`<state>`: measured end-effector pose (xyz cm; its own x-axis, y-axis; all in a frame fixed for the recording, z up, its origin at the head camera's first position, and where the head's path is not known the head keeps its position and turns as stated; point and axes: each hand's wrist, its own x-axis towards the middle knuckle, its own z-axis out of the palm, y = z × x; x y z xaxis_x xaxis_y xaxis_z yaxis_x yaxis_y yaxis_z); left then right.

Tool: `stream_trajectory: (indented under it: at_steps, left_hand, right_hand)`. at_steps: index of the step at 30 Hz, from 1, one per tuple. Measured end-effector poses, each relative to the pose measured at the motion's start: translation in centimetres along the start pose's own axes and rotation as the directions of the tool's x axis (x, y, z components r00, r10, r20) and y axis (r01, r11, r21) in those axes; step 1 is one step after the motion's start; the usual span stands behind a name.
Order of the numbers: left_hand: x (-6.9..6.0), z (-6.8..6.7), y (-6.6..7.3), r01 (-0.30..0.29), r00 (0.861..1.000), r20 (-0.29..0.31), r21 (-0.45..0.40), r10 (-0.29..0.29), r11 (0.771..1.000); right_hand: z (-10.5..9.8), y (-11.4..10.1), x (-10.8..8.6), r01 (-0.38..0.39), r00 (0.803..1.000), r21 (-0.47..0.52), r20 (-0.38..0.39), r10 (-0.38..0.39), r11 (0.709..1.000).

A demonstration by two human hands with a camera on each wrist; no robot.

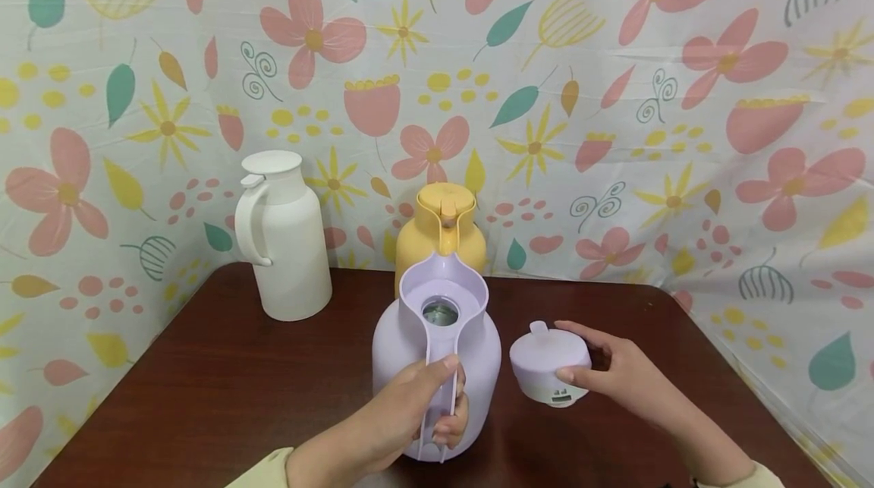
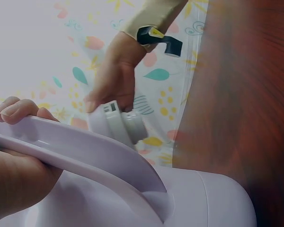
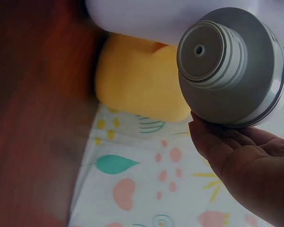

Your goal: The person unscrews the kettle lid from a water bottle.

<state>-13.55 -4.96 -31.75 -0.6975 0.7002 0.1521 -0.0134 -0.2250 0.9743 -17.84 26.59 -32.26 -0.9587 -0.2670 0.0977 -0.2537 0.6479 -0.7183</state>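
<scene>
Evidently, the left hand (image 1: 403, 408) grips the handle (image 1: 440, 345) of the lilac vacuum jug (image 1: 479, 374); the right hand (image 1: 624, 374) pinches the stopper lid (image 1: 549, 355), apart, to its right. Removal or refitting cannot be told; either likely calls for a steady jug. It stands near on the bench (image 1: 307, 382), axis roughly vertical, spout (image 1: 444, 265) pointing far.

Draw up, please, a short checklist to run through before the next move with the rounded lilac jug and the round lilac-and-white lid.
1. Left hand grips the upright lilac handle of the rounded lilac jug: ok.
2. Right hand holds the round lilac-and-white lid: ok.
3. Jug's round, shiny-lined opening uncovered: ok.
4. Lid held apart from jug: ok.
5. Liquid level inside: cannot tell.
</scene>
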Motion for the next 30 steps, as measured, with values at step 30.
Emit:
stream_trajectory:
  at_steps: [30]
  left_hand:
    - [-0.1,-0.1,-0.1,-0.011,1.000,0.011,0.011,0.011,1.000]
  right_hand:
    - [2.9,3.1,-0.5,0.013,0.989,-0.232,0.149,0.022,0.973]
